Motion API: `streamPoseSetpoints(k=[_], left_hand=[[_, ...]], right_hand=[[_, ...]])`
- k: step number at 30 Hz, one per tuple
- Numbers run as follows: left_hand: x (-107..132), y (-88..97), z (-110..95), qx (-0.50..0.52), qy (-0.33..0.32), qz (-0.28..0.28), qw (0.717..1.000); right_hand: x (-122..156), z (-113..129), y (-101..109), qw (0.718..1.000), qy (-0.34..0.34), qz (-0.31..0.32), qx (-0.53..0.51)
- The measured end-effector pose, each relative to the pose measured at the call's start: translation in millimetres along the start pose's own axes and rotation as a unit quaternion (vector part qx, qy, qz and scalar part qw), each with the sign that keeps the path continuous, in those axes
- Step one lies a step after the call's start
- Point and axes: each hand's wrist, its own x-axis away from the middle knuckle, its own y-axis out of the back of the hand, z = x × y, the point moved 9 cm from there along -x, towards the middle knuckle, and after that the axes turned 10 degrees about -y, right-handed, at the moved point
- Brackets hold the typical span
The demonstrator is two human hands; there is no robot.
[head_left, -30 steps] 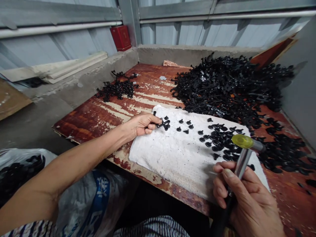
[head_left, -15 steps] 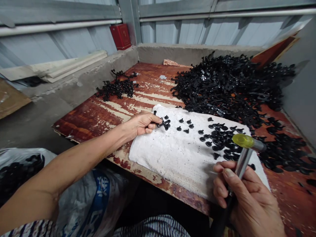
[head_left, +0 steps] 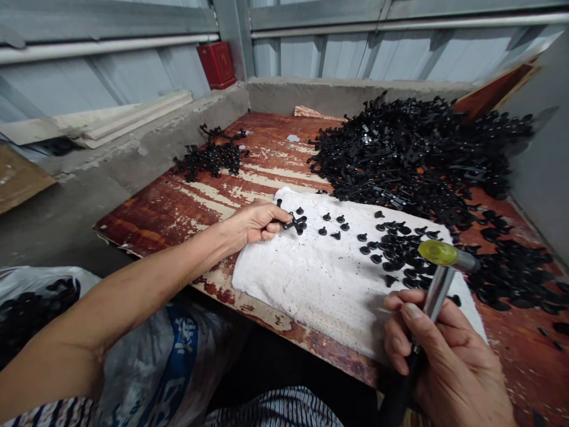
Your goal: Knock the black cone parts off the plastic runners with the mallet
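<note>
My left hand [head_left: 254, 223] rests on the left end of a white cloth pad [head_left: 329, 279] and pinches a small black plastic sprue with round caps [head_left: 294, 223]. My right hand [head_left: 444, 362] is closed round the handle of a small mallet with a yellow head [head_left: 438, 253], held over the pad's right side. Several loose black caps [head_left: 395, 249] lie scattered on the pad between the two hands.
A big heap of black plastic sprues [head_left: 418, 154] fills the far right of the worn red board [head_left: 178, 207]. A smaller bunch [head_left: 211, 159] lies at the far left. More loose caps [head_left: 511, 273] pile at the right. A plastic bag of black parts [head_left: 31, 308] sits at my lower left.
</note>
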Motion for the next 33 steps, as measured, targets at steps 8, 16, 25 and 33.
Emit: streamPoseSetpoints(k=[8, 16, 25, 33], left_hand=[[-5, 1.8, -3, -0.04, 0.002, -0.009, 0.999], [-3, 2.4, -12, -0.113, 0.025, -0.02, 0.993], [-4, 3.1, -18, -0.144, 0.014, -0.023, 0.989], [-10, 4.2, -14, -0.156, 0.019, -0.006, 0.988]], right_hand=[[0, -5, -2, 0.999, -0.023, 0.026, -0.008], [4, 2, -30, 0.951, -0.026, 0.157, 0.266], [7, 84, -102, 0.728, 0.466, 0.075, 0.497], [-12, 74, -120, 0.656, 0.462, 0.066, 0.593]])
